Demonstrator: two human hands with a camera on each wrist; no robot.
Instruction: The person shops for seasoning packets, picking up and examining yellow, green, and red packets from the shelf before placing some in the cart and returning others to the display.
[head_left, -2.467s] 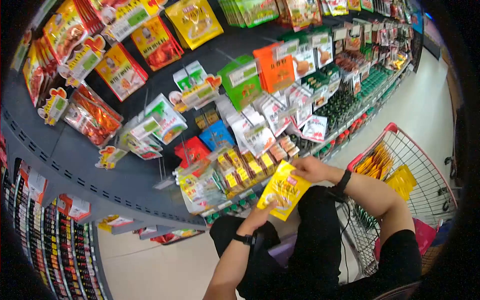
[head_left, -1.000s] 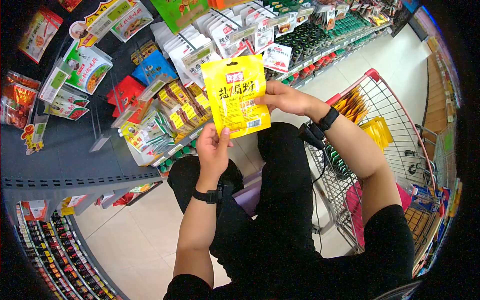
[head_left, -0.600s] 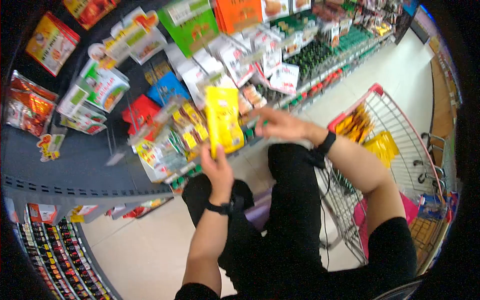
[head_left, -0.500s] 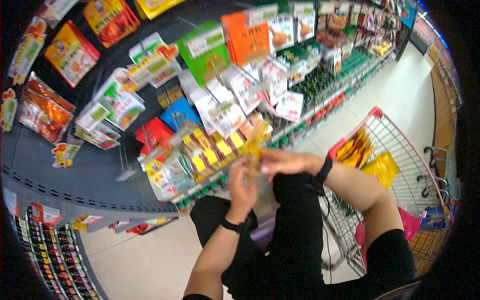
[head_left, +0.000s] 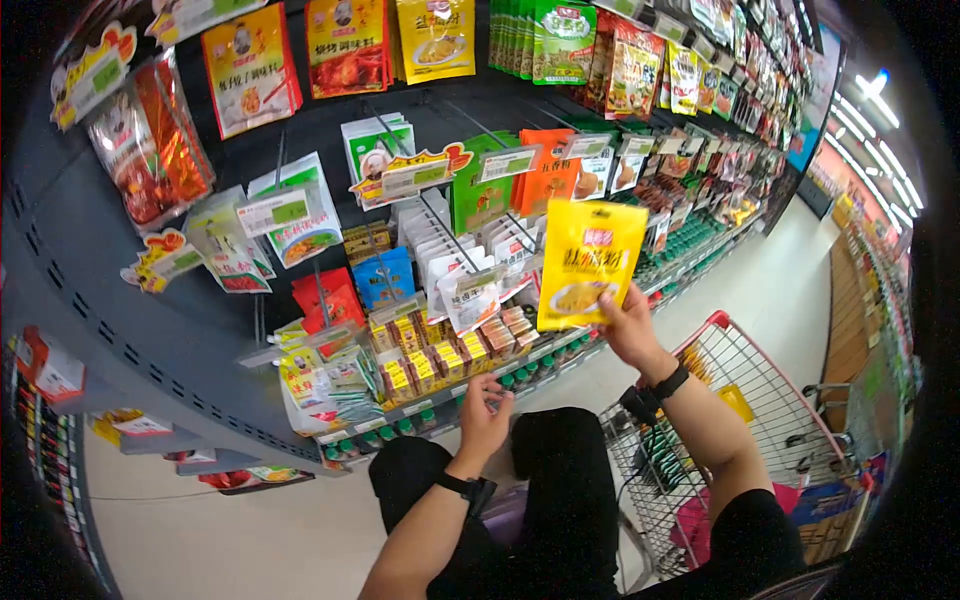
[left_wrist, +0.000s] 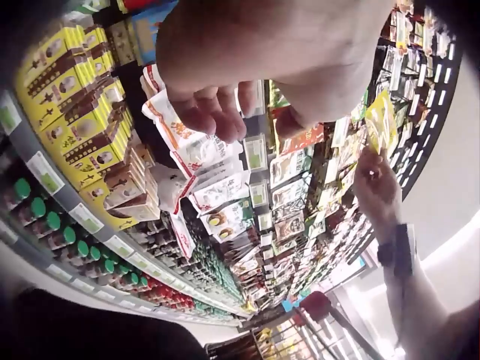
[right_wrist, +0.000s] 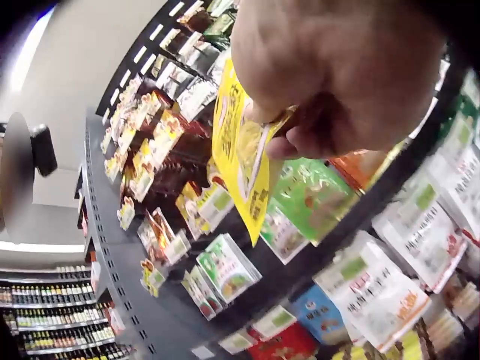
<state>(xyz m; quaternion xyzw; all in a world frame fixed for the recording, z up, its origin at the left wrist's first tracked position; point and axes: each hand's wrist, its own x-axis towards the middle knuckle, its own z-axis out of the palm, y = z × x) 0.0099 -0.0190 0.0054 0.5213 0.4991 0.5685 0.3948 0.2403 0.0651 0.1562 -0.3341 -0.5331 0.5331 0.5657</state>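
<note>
A yellow packet (head_left: 592, 265) is pinched at its lower right corner by my right hand (head_left: 635, 330), held upright in front of the shelf with its bowl picture facing me. In the right wrist view the same packet (right_wrist: 241, 142) hangs from the fingers of my right hand (right_wrist: 337, 75). My left hand (head_left: 485, 415) is raised near the lower shelf edge, its fingers loosely bent and holding nothing. Seen in the left wrist view, my left hand (left_wrist: 270, 60) has nothing between thumb and fingers.
Seasoning packets hang on hooks, with yellow packets (head_left: 436, 38) at the top. Small boxes (head_left: 447, 360) and green-capped jars stand on the lower shelves. At the right is a shopping cart (head_left: 720, 322) holding yellow packets and a pink item.
The yellow packet has gone from between both hands to my right hand alone, raised up and to the right. My left hand has let go. The view has tilted upward toward the shelf.
</note>
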